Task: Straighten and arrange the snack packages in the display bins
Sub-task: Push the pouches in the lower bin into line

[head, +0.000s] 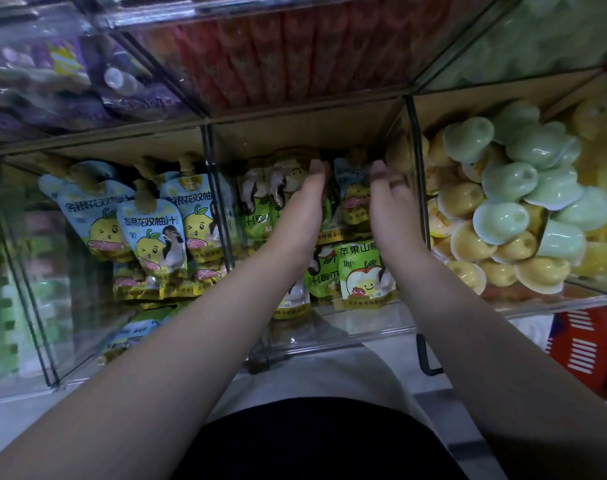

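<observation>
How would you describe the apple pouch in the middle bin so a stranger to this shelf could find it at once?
Find the middle clear bin, between the blue-and-yellow pouches and the jelly cups. At its front right, below the right hand, lies the apple pouch. It alone shows a halved white apple with a cartoon face; the green pouch beside it shows none.
</observation>
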Demonstrator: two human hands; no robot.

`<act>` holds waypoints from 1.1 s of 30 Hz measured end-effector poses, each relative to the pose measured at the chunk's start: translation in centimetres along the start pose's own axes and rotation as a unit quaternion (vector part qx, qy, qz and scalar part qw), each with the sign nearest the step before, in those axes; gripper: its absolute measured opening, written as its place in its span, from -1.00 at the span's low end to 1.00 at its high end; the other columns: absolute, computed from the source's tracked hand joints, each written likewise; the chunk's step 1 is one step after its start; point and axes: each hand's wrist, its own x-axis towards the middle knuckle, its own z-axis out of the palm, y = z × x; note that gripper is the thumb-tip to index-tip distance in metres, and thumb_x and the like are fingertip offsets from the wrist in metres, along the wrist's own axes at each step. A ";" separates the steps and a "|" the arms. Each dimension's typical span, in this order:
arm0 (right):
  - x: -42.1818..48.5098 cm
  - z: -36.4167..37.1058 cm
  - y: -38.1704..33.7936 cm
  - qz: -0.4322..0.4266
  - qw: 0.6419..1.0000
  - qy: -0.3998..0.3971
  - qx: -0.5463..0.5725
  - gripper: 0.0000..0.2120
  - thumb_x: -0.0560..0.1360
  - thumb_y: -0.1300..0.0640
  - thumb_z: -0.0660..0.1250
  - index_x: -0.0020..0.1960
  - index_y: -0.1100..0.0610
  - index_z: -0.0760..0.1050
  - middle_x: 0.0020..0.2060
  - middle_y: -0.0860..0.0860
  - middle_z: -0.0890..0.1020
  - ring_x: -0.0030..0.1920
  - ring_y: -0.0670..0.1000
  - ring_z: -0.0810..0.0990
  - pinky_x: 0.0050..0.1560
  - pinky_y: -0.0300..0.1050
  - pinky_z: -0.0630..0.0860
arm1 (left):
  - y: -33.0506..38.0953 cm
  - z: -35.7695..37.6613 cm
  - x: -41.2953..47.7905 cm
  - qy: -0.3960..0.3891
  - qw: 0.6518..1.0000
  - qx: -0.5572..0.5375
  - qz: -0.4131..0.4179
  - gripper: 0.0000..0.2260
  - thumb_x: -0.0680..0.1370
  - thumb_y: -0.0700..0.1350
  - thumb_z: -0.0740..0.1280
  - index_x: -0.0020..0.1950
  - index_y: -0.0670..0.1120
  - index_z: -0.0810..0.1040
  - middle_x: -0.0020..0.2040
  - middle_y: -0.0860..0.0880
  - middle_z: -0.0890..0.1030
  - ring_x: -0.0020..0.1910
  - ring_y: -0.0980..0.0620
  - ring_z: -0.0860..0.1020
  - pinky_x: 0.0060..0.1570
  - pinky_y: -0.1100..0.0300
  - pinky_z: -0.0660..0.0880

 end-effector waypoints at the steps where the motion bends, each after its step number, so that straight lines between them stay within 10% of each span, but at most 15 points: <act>1: 0.3 -0.1 0.1 0.004 1.000 0.003 -0.007 -0.73 0.68 -0.07 0.07 0.28 -0.02 0.43 -0.12 -0.29 0.46 -0.25 -0.43 0.47 -0.24 -0.52 0.33 | -0.2 0.1 0.2 -0.002 1.000 -0.006 -0.016 -0.46 0.55 0.34 0.03 0.43 0.15 0.41 0.19 0.25 0.52 0.22 0.20 0.45 0.46 -0.02 0.21; 7: 1.5 0.2 1.1 -0.005 0.998 -0.001 -0.064 -0.63 0.64 0.12 0.21 0.44 0.04 0.40 0.30 0.00 0.53 0.26 0.00 0.48 0.16 -0.24 0.31 | -0.9 0.2 0.6 0.022 0.997 -0.035 -0.069 -0.50 0.46 0.43 0.10 0.13 0.15 0.56 0.15 -0.02 0.67 0.21 -0.07 0.59 0.40 -0.24 0.29; 17: 1.7 0.2 0.3 0.065 0.995 -0.006 0.070 -0.61 0.56 0.29 0.33 0.38 0.17 0.42 0.03 0.05 0.62 -0.39 -0.27 0.61 -0.39 -0.42 0.47 | -0.9 -1.8 -0.4 0.045 0.999 -0.011 0.010 -0.75 0.64 -0.09 0.17 0.27 0.08 0.52 0.25 -0.09 0.60 0.21 -0.06 0.58 0.28 -0.06 0.50; 23: -0.5 0.9 0.2 0.063 0.995 -0.022 0.080 -0.59 0.53 0.31 0.36 0.35 0.13 0.43 0.09 0.00 0.61 -0.02 -0.12 0.62 -0.25 -0.37 0.54 | -0.7 -3.0 -2.5 0.035 0.998 -0.014 0.045 -0.67 0.52 -0.12 0.16 0.09 0.19 0.62 0.27 -0.07 0.60 0.21 -0.08 0.59 0.26 -0.10 0.51; 33: -5.4 3.3 -2.3 0.007 0.992 -0.052 0.116 -0.60 0.55 0.33 0.33 0.36 0.14 0.40 -0.11 -0.12 0.62 -0.28 -0.26 0.64 -0.29 -0.36 0.50 | 0.5 -7.5 -6.6 0.054 0.995 0.015 0.080 -0.48 0.45 -0.26 0.19 0.07 0.39 0.53 0.25 0.26 0.53 0.34 -0.11 0.49 0.32 -0.10 0.45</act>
